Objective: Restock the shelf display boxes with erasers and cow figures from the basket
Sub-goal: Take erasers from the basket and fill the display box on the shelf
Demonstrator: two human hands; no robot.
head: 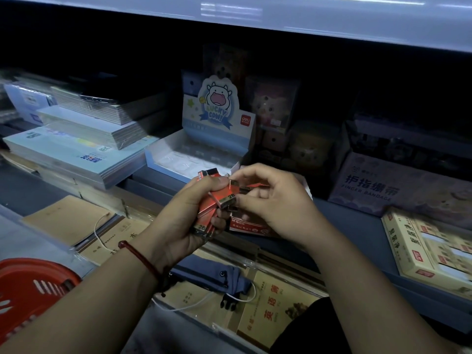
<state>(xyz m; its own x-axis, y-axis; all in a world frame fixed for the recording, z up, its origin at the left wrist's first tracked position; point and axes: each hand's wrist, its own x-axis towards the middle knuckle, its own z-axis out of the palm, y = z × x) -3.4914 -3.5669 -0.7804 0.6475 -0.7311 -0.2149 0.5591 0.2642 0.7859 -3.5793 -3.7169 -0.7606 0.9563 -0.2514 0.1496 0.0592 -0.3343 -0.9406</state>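
Note:
My left hand (184,215) grips a bunch of red and black 2B erasers (208,213) in front of the shelf. My right hand (270,200) pinches one eraser (228,199) at the top of that bunch. Just below the hands lies the red eraser display box (249,226), mostly hidden. Behind them on the shelf stands the Lucky Cow display box (204,149), its clear tray showing empty round pockets. The red basket (28,290) sits at the lower left; I cannot see its contents.
Stacks of notebooks (76,144) fill the shelf's left side. A purple finger bandage carton (383,185) and a yellow box of packs (429,249) stand on the right. Brown exercise books (76,221), a blue pouch (212,274) and a white cable lie on the lower ledge.

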